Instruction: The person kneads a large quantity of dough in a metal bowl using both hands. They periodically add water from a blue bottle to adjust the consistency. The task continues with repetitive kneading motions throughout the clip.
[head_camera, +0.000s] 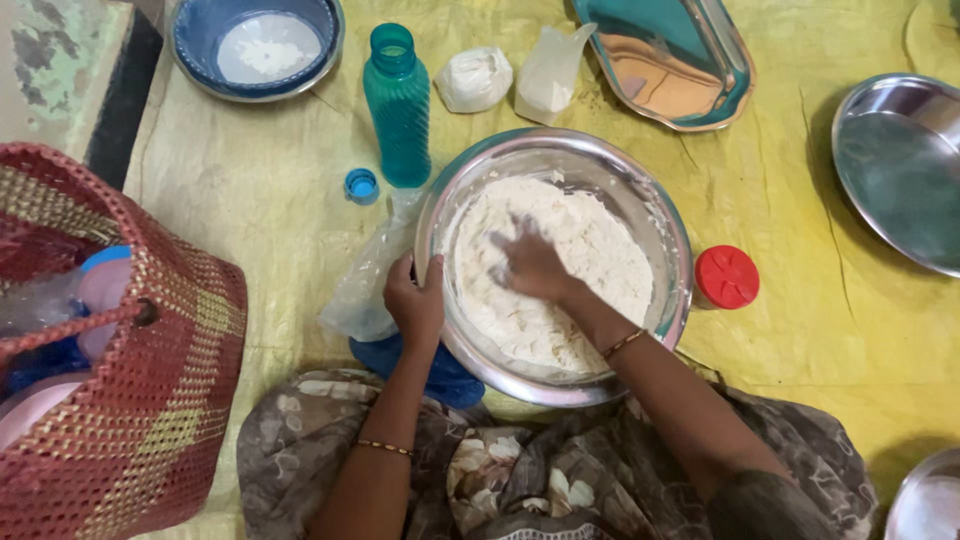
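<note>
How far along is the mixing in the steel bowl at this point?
Done: flour is in the steel bowl and the teal bottle stands uncapped, its blue cap beside it. In hand: the left hand grips the rim while the right hand works the flour. Left: it looks loose and crumbly, not one lump.

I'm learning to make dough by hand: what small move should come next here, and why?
Probably fold the right hand inward through the crumbly white flour mix, which looks loose and unbound, while the left hand grips the round steel bowl at its rim.
</note>
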